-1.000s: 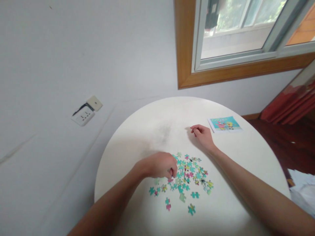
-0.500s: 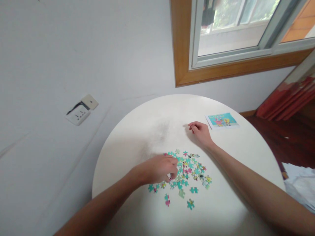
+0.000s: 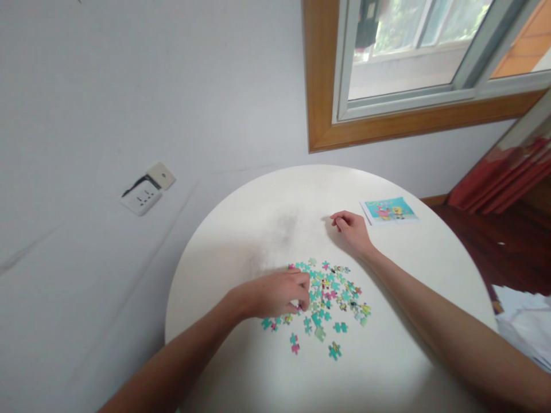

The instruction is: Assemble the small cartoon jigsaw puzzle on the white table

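Many small jigsaw puzzle pieces [image 3: 329, 295], mostly teal with some pink, yellow and pale green, lie in a loose heap on the round white table [image 3: 241, 218]. At the heap's left side is my left hand [image 3: 282, 293], its fingers bent down and thumb drawn in. A pinkish puzzle piece [image 3: 300, 308] shows between the thumb and fingertips. Farther back, my right hand [image 3: 350, 228] rests on the tabletop with curled fingers, and I see nothing in it. Just right of that hand lies a picture card [image 3: 391, 211] with cartoon figures on teal.
Nearer me, a teal-and-pink puzzle piece pair [image 3: 294, 343] and a teal piece cluster [image 3: 334, 350] lie apart from the heap. A wall with a socket [image 3: 141, 197] borders the table's left; a wood-framed window [image 3: 321, 86] is behind. White sheets [image 3: 523, 321] lie lower right.
The view has shifted slightly. My left hand stays at the heap's left side with its fingers still bent, and my right hand has not visibly moved.
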`<state>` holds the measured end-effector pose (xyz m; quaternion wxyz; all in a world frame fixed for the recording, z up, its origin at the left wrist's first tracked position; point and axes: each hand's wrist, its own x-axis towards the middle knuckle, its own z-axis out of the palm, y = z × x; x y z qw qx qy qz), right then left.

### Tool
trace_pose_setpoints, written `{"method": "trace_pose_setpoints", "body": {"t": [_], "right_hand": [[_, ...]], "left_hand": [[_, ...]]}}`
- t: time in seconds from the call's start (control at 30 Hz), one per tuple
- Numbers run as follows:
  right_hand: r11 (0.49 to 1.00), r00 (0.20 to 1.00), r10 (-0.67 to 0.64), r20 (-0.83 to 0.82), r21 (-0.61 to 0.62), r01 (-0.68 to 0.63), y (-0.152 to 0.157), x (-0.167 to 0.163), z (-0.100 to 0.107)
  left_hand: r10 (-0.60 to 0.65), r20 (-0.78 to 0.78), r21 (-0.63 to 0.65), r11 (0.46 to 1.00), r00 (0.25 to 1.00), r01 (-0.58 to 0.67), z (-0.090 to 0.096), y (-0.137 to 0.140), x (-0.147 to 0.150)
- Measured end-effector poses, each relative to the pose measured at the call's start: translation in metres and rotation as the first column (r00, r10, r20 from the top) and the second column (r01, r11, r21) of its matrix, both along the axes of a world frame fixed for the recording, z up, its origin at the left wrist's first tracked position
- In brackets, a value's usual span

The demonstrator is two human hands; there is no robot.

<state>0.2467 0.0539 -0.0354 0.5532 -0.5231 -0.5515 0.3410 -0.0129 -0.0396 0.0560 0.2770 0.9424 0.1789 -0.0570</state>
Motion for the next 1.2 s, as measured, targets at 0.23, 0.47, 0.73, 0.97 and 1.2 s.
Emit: {"method": "trace_pose_setpoints", "body": {"t": [0.23,0.47,0.73,0.97,1.2], "right_hand": [[1.0,1.0,-0.004,-0.002,0.007,0.004,0.0002,-0.0002,0.0008],[1.0,1.0,-0.003,-0.011,0.001,0.003,0.0003,-0.0013,0.0021],[1.0,1.0,-0.004,0.013,0.015,0.004,0.0017,0.0001,0.0001],[1.0,0.999,-0.006,0.037,0.026,0.005,0.0024,0.0006,-0.0017],[1.0,0.999,-0.007,0.053,0.026,0.005,0.0019,0.0009,-0.0007]], "left_hand": [[0.03,0.002,-0.019,0.999,1.0,-0.03,-0.0001,-0.0008,-0.0011],[-0.033,0.034,-0.046,0.998,0.999,0.035,-0.0047,-0.0013,0.0002],[0.04,0.019,-0.018,0.999,0.999,-0.04,-0.0068,0.003,-0.0019],[0.074,0.003,-0.041,0.996,0.997,-0.074,-0.0083,0.0006,-0.0038],[0.06,0.007,-0.087,0.994,0.998,-0.059,-0.008,-0.0008,-0.0053]]}}
